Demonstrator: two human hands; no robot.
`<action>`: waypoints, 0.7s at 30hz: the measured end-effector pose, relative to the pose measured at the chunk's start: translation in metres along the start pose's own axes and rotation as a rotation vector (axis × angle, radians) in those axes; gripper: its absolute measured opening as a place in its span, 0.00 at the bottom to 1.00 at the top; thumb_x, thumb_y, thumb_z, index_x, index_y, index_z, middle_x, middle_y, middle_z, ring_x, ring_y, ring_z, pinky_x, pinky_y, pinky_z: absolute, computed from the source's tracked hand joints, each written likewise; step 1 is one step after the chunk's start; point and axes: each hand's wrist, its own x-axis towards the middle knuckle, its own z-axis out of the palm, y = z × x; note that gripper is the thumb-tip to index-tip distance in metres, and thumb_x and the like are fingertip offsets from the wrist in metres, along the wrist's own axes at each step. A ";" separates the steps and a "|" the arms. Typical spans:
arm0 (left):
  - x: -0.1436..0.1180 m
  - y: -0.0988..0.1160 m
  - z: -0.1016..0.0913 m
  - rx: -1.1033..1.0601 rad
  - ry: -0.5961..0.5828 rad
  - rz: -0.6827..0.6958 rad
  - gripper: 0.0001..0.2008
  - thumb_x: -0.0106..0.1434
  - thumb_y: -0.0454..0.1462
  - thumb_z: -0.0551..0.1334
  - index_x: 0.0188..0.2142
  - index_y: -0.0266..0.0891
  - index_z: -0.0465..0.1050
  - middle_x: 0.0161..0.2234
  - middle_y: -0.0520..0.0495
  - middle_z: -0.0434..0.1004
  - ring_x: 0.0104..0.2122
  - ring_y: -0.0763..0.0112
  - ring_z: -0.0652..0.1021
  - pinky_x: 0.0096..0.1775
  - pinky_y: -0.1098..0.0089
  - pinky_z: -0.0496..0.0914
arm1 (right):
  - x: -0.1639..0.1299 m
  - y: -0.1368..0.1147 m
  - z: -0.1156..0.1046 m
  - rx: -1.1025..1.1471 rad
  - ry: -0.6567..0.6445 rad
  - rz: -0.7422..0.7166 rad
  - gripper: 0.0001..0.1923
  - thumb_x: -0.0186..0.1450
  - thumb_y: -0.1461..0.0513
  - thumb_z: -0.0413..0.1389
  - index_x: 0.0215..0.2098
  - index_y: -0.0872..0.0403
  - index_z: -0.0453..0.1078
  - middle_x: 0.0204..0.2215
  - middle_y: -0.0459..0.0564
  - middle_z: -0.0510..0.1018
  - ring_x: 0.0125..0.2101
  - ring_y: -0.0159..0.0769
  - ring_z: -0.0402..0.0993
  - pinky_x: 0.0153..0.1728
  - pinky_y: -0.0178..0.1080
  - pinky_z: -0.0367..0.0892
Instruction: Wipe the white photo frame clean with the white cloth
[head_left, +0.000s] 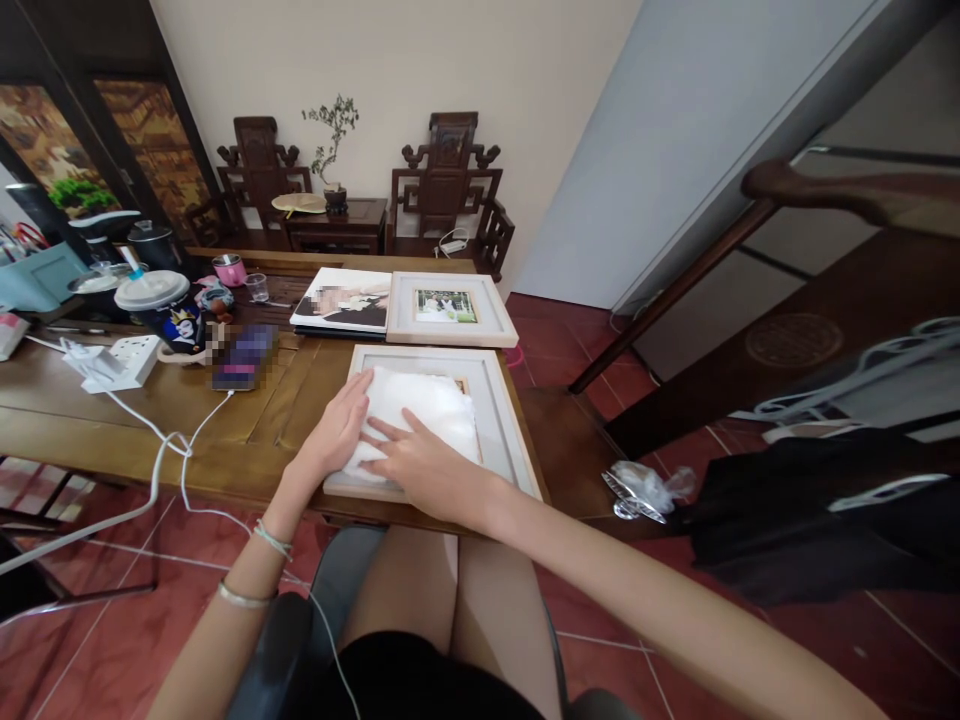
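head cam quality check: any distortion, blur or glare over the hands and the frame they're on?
Head view: strong wide-angle bending, the door edge and table edge curve outward. Even, soft daylight, no hard shadows. The white cloth is nearly blown out, little texture. Left hand and right hand are sharp on the picture frame. The phone and photo book are pixelated in patches.

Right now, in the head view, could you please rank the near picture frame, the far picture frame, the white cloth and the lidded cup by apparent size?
1. Near picture frame, under both hands.
2. Far picture frame; it lies farther from the camera, so its true size is unsure.
3. White cloth, close to the far frame in apparent size.
4. Lidded cup.
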 end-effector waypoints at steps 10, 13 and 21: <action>0.004 -0.012 0.013 0.105 -0.010 0.020 0.22 0.70 0.35 0.45 0.59 0.35 0.65 0.60 0.38 0.67 0.65 0.59 0.60 0.63 0.52 0.58 | -0.011 -0.005 -0.018 0.171 -0.089 0.045 0.23 0.58 0.75 0.49 0.45 0.52 0.76 0.49 0.58 0.77 0.58 0.46 0.66 0.54 0.50 0.60; 0.004 -0.014 0.011 0.074 -0.037 0.027 0.22 0.69 0.35 0.46 0.60 0.34 0.64 0.61 0.36 0.66 0.66 0.58 0.58 0.63 0.54 0.58 | -0.002 0.000 -0.013 0.160 -0.049 0.111 0.23 0.59 0.75 0.48 0.44 0.51 0.76 0.51 0.56 0.77 0.60 0.46 0.63 0.58 0.54 0.55; -0.002 -0.016 0.011 0.050 -0.011 0.022 0.25 0.69 0.34 0.45 0.65 0.31 0.54 0.66 0.32 0.54 0.66 0.59 0.57 0.65 0.54 0.53 | 0.026 0.046 0.019 -0.047 0.106 0.175 0.27 0.59 0.75 0.48 0.53 0.55 0.71 0.65 0.53 0.59 0.66 0.51 0.50 0.61 0.63 0.49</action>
